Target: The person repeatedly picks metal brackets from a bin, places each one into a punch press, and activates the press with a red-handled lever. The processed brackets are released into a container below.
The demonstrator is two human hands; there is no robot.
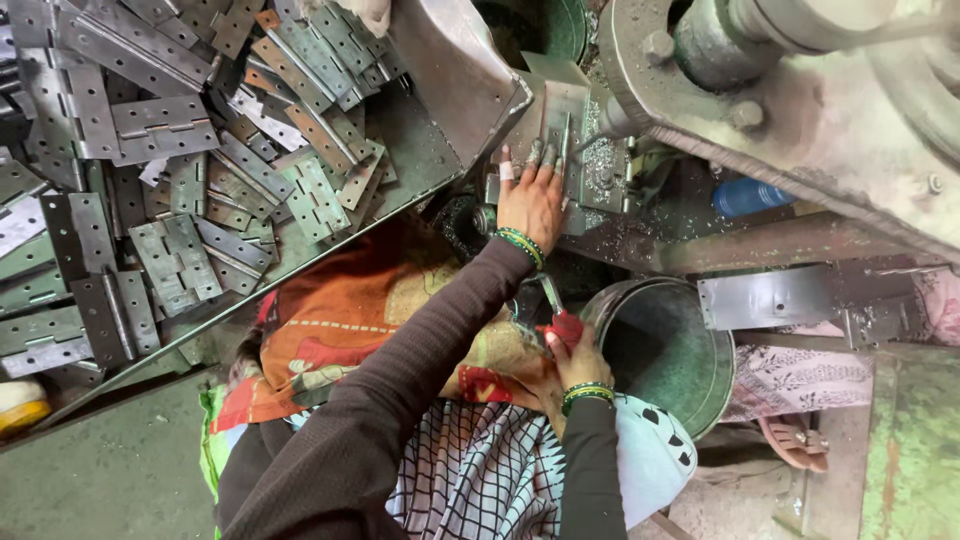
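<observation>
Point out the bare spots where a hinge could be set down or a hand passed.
Bare room: the tray's lower right corner beside the hinge pile, and the floor at lower left. The bucket looks hollow. Crowded: the machine bed under the left hand, littered with shavings, and the right hand beside the bucket's rim.

I'm looking down into a small metal workshop, a hinge-making spot. A heap of steel hinges (170, 170) fills a tray, a heavy grimy press machine (800, 90) sits above, and metal shavings (605, 150) litter its bed beside a dented metal bucket (690, 385).
</observation>
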